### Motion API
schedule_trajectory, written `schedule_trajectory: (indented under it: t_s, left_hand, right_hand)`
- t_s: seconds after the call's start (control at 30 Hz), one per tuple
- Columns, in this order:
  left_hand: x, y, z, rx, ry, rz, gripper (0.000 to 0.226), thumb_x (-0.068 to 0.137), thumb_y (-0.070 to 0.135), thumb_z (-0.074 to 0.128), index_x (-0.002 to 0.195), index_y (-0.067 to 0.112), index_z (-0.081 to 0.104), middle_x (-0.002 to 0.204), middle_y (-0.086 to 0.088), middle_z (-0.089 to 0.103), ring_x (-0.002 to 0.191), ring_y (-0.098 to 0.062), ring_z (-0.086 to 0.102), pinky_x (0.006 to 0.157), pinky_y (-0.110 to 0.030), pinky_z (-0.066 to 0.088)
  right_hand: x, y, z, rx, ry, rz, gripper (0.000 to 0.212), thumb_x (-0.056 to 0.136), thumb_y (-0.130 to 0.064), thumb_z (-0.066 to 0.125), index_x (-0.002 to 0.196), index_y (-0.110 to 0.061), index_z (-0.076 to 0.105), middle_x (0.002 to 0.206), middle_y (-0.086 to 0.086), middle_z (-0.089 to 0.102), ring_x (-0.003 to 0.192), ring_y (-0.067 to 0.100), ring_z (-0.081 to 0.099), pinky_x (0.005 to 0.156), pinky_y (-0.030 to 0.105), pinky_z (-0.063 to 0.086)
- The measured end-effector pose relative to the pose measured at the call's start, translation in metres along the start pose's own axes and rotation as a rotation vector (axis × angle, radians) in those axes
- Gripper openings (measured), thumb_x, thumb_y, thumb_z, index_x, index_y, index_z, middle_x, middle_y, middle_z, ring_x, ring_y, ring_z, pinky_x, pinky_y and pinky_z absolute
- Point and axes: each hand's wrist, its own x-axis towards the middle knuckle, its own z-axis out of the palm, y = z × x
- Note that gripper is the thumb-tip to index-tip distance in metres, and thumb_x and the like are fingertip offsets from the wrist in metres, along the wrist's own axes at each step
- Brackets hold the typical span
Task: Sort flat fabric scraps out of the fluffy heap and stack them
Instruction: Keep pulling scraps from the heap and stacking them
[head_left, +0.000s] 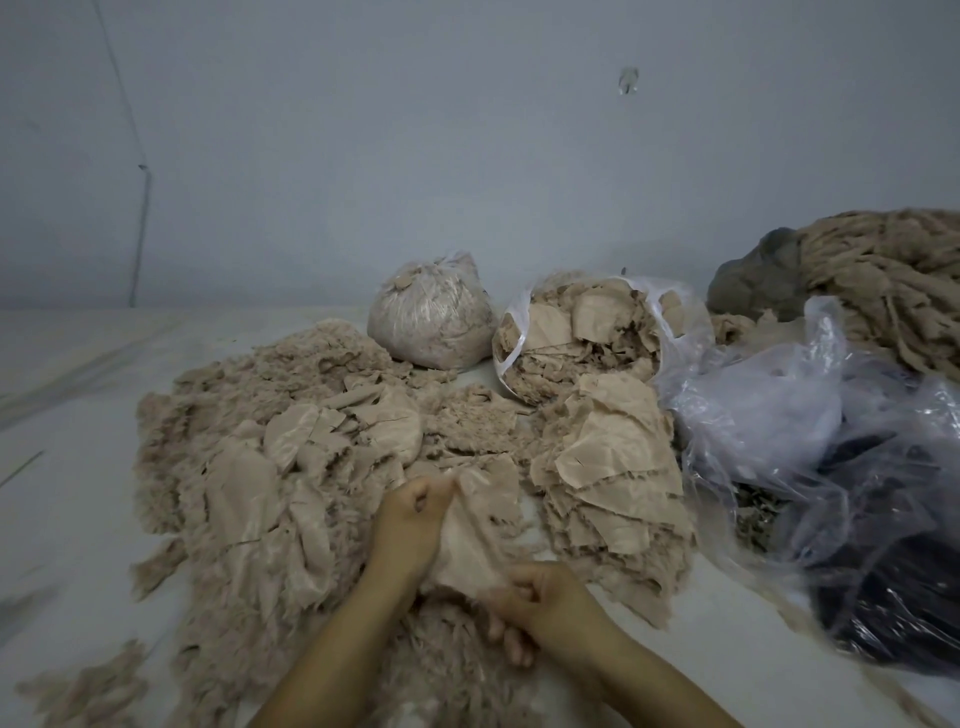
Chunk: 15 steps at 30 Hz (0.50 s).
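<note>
Head view: scrap pinched between left hand and right hand

Both hands pinch one flat beige scrap: left hand at its far edge, right hand at its near edge, between the fluffy heap left and the stack right.

A fluffy heap is spread across the left and middle of the floor, with a stack of flat scraps set at its right. One scrap is held between the left hand and right hand, in front of the heap. Behind, near the wall, a tied bag is placed left of an open bag. Loose plastic bags are piled at the right edge, before a yarn bundle.
</note>
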Motion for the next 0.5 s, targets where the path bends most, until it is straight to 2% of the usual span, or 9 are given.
schedule_trajectory:
  t_s: [0.03, 0.1, 0.13, 0.2, 0.27, 0.33, 0.4, 0.43, 0.5]
  left_hand:
    - [0.002, 0.002, -0.004, -0.016, 0.035, -0.01, 0.037, 0.096, 0.024, 0.051, 0.061, 0.012, 0.05, 0.054, -0.004, 0.046, 0.051, -0.016, 0.042, 0.051, -0.028, 0.033]
    - [0.005, 0.004, -0.013, 0.026, 0.067, 0.001, 0.042, 0.096, 0.03, 0.05, 0.056, 0.017, 0.047, 0.055, -0.002, 0.042, 0.054, -0.016, 0.038, 0.052, -0.028, 0.03]
    - [0.005, 0.004, -0.015, 0.076, 0.037, -0.003, 0.04, 0.096, 0.03, 0.051, 0.059, 0.018, 0.054, 0.057, -0.003, 0.045, 0.056, -0.015, 0.04, 0.053, -0.027, 0.031]
    - [-0.001, 0.003, -0.009, 0.146, -0.11, -0.008, 0.03, 0.096, 0.026, 0.051, 0.074, 0.013, 0.068, 0.064, -0.005, 0.054, 0.06, -0.014, 0.047, 0.055, -0.026, 0.036]
    - [-0.008, 0.0, 0.001, 0.15, -0.263, 0.011, 0.027, 0.095, 0.02, 0.053, 0.072, 0.012, 0.065, 0.062, -0.001, 0.053, 0.056, -0.01, 0.047, 0.052, -0.023, 0.036]
    - [-0.008, -0.003, 0.006, 0.129, -0.306, -0.008, 0.021, 0.093, 0.013, 0.054, 0.073, 0.014, 0.061, 0.057, 0.002, 0.049, 0.05, -0.008, 0.043, 0.048, -0.021, 0.034]
    - [-0.001, -0.005, 0.001, 0.096, -0.252, -0.085, 0.019, 0.094, 0.007, 0.047, 0.087, 0.017, 0.062, 0.053, 0.003, 0.056, 0.04, -0.008, 0.045, 0.041, -0.018, 0.035]
    - [0.004, -0.007, -0.002, 0.115, -0.214, -0.097, 0.02, 0.094, 0.006, 0.045, 0.093, 0.018, 0.061, 0.056, 0.003, 0.061, 0.04, -0.008, 0.049, 0.043, -0.019, 0.038]
    - [0.012, -0.01, -0.01, 0.278, -0.132, -0.016, 0.019, 0.094, 0.01, 0.047, 0.102, 0.02, 0.062, 0.079, 0.004, 0.07, 0.06, -0.005, 0.059, 0.057, -0.02, 0.046]
  right_hand:
    - [0.0, 0.001, -0.002, -0.06, -0.025, 0.052, 0.021, 0.093, -0.011, 0.061, 0.072, -0.009, 0.062, 0.053, -0.002, 0.062, 0.036, 0.005, 0.049, 0.04, 0.018, 0.039]
    - [-0.001, -0.001, -0.01, -0.171, -0.011, 0.097, 0.009, 0.091, -0.017, 0.064, 0.083, -0.014, 0.067, 0.061, -0.005, 0.061, 0.047, 0.004, 0.052, 0.05, 0.02, 0.043]
    - [0.001, -0.002, -0.011, -0.197, 0.055, 0.084, 0.006, 0.088, -0.023, 0.068, 0.091, -0.018, 0.067, 0.067, -0.006, 0.06, 0.055, 0.003, 0.054, 0.057, 0.019, 0.045]
    - [0.005, -0.003, -0.009, -0.075, 0.186, 0.016, 0.023, 0.083, -0.029, 0.073, 0.103, -0.022, 0.065, 0.078, -0.004, 0.063, 0.071, 0.006, 0.061, 0.065, 0.018, 0.048]
    - [0.01, -0.008, -0.003, 0.084, 0.269, -0.056, 0.005, 0.083, -0.022, 0.073, 0.085, -0.022, 0.068, 0.073, 0.004, 0.064, 0.063, 0.012, 0.06, 0.056, 0.023, 0.047]
    - [0.019, -0.014, -0.01, 0.05, 0.393, -0.118, 0.026, 0.087, -0.013, 0.067, 0.063, -0.021, 0.064, 0.053, -0.001, 0.056, 0.046, 0.009, 0.049, 0.044, 0.021, 0.039]
    - [0.027, -0.031, -0.035, 0.043, 0.5, -0.129, 0.028, 0.092, -0.01, 0.058, 0.066, -0.015, 0.063, 0.048, 0.0, 0.053, 0.039, 0.012, 0.046, 0.038, 0.02, 0.035]
    - [0.031, -0.043, -0.052, 0.068, 0.551, -0.137, 0.026, 0.094, -0.01, 0.055, 0.07, -0.011, 0.064, 0.052, 0.006, 0.055, 0.041, 0.017, 0.048, 0.04, 0.023, 0.036]
    - [0.041, -0.067, -0.089, 0.083, 0.691, -0.171, 0.021, 0.094, -0.016, 0.056, 0.077, -0.009, 0.066, 0.068, 0.013, 0.058, 0.055, 0.026, 0.055, 0.054, 0.034, 0.046]
